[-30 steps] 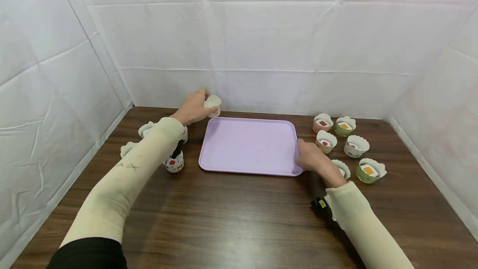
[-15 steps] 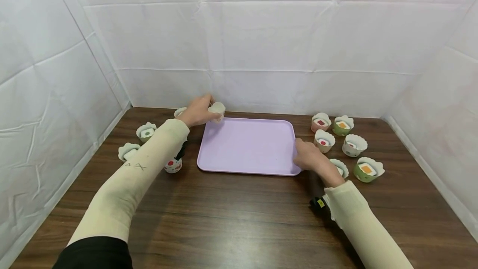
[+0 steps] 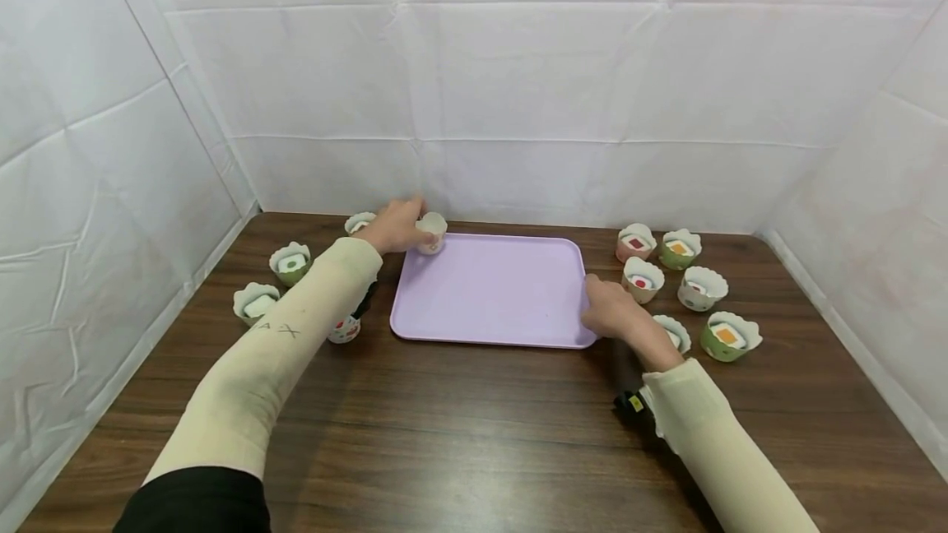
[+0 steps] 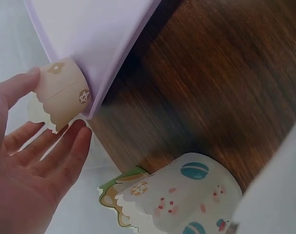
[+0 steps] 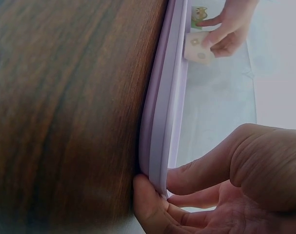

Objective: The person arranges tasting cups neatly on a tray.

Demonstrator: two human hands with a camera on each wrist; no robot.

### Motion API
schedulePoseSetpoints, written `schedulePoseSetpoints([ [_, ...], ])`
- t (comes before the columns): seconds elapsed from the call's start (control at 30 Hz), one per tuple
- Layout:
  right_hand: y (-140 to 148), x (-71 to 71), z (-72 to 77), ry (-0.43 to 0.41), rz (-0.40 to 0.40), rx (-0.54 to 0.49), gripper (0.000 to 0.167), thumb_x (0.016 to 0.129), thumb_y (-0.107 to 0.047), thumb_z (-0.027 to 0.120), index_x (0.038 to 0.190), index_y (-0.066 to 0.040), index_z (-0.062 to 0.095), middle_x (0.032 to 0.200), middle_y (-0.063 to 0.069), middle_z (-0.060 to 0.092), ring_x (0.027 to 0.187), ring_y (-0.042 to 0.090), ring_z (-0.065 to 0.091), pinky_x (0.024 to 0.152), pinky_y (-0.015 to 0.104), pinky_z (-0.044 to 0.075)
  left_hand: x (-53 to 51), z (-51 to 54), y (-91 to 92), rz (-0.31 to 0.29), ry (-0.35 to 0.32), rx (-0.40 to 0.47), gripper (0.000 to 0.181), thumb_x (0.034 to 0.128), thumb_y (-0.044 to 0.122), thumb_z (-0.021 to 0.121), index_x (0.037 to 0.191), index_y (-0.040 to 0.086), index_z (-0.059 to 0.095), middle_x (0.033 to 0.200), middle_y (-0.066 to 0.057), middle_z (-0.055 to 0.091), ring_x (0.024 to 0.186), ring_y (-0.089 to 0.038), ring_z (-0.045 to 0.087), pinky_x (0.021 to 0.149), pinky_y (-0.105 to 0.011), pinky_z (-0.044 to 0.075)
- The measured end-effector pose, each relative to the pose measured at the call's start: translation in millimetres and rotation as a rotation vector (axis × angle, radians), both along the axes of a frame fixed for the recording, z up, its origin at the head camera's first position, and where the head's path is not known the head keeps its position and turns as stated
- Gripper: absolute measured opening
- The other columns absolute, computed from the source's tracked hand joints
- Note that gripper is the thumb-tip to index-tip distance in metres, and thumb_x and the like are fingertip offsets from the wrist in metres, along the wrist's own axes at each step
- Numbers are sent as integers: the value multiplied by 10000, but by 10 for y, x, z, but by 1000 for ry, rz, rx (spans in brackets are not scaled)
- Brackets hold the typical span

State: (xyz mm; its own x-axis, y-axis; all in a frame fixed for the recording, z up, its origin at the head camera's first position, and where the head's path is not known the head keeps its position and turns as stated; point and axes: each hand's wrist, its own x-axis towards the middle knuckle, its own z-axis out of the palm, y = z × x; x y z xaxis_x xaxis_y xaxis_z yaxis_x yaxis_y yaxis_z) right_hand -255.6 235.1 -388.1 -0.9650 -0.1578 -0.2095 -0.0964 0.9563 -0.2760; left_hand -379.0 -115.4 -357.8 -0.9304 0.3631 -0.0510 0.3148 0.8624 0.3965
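Observation:
In the head view a lilac tray (image 3: 489,290) lies on the table. My left hand (image 3: 400,224) is at its far left corner, holding a cream paper baking cup (image 3: 433,234) there. The left wrist view shows my thumb against this cup (image 4: 65,90), its base at the tray's inner corner and my fingers around its other side. My right hand (image 3: 611,305) grips the tray's right edge; in the right wrist view the thumb (image 5: 201,170) lies over the rim (image 5: 162,141) and the fingers are under it.
Several filled baking cups, including a green-sided one (image 3: 729,337), stand right of the tray. More stand at the left, such as a green one (image 3: 290,263) and a white patterned one (image 4: 187,190), some partly hidden by my left arm. White cloth walls (image 3: 518,105) enclose the table.
My left hand has moved right and down with the baking cup, bringing it to the tray's far left corner. My right hand has stayed on the tray's edge.

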Motion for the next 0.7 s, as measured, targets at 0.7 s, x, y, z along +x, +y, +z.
schedulePoseSetpoints([
  [0.7, -14, -13, 7, -12, 4, 9, 462, 852, -30, 546, 1271, 152, 474, 1130, 291, 637, 922, 343, 598, 787, 433, 563, 32, -59, 24, -6, 1, -63, 669, 925, 349, 726, 1407, -36, 468, 1306, -266, 613, 1186, -439, 596, 1034, -552, 530],
])
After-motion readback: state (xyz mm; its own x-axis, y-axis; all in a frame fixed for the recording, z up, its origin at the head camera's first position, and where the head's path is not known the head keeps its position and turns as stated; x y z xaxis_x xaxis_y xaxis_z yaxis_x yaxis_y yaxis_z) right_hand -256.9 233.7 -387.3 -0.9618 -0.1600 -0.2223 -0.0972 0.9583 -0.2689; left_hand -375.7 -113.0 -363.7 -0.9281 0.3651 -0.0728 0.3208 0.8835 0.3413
